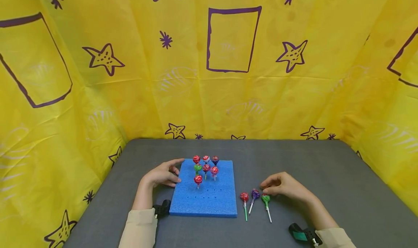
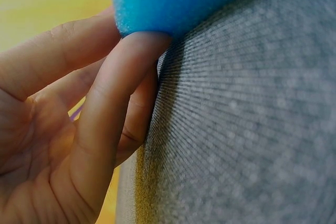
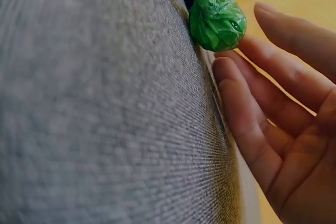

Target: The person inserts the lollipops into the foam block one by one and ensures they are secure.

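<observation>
Nearest to us, two beige sleeves enter from the front edge of the grey desk (image 1: 320,161), each wrist wearing a small black camera.

Our right hand (image 1: 284,186) rests palm down on the desk, right of centre. Its grip is loose and holds nothing: the fingers are relaxed and only gently bent, their tips just beside the wrapped head of a green lollipop (image 1: 266,198). In the right wrist view, that green head lies against the desk with the fingertips (image 3: 228,72) almost touching it; we cannot tell if they make contact. Beside it lie a purple lollipop (image 1: 255,194) and a red lollipop (image 1: 244,197), all three flat, sticks pointing toward the front edge.

Left of these sits a blue foam board (image 1: 209,200) dotted with small holes. Our left hand (image 1: 161,175) rests at its left edge, fingers relaxed and nearly straight, grip open. In the left wrist view, one fingertip (image 2: 139,51) presses the foam's corner.

Farther back, seven standing lollipops (image 1: 205,167), mostly red with one green and one dark blue, are planted upright in the board's far half.

Behind the desk hangs a yellow cloth (image 1: 209,77) with purple stars.
</observation>
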The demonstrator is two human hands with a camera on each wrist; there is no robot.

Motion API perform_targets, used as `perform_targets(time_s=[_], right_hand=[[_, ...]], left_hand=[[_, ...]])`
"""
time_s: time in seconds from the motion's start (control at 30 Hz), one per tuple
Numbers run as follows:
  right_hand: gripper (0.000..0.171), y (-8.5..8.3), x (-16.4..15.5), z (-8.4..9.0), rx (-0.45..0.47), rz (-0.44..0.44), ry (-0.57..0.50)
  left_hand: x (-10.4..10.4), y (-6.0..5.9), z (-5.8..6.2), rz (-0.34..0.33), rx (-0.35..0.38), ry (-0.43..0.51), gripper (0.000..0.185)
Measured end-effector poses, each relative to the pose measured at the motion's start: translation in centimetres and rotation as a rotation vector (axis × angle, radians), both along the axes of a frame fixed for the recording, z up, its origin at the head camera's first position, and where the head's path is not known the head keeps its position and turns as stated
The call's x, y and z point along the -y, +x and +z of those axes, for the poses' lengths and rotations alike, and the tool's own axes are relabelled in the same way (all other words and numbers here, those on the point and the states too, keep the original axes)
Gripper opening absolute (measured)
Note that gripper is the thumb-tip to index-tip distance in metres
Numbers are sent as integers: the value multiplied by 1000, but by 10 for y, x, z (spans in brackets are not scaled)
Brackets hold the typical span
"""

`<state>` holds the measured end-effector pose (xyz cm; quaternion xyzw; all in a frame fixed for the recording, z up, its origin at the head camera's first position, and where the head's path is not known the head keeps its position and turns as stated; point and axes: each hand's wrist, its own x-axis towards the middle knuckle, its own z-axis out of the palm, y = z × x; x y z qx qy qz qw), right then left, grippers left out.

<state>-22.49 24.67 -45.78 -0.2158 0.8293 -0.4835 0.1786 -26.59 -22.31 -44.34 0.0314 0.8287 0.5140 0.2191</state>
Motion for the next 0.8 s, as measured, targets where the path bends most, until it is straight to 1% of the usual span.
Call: perform_targets(time_s=[0.13, 0.33, 0.6, 0.8], right_hand=[[28, 2, -2, -1, 2, 15, 25], [27, 3, -3, -2, 15, 26, 22], [29, -1, -4, -5, 27, 124, -26], [27, -2, -3, -4, -10, 149, -7]], left_hand=[[0, 0, 0, -7, 0, 1, 80], [-1, -1, 0, -6, 0, 5, 80], [-1, -1, 0, 0, 5, 1, 79], [0, 0, -1, 4, 6, 0, 79]])
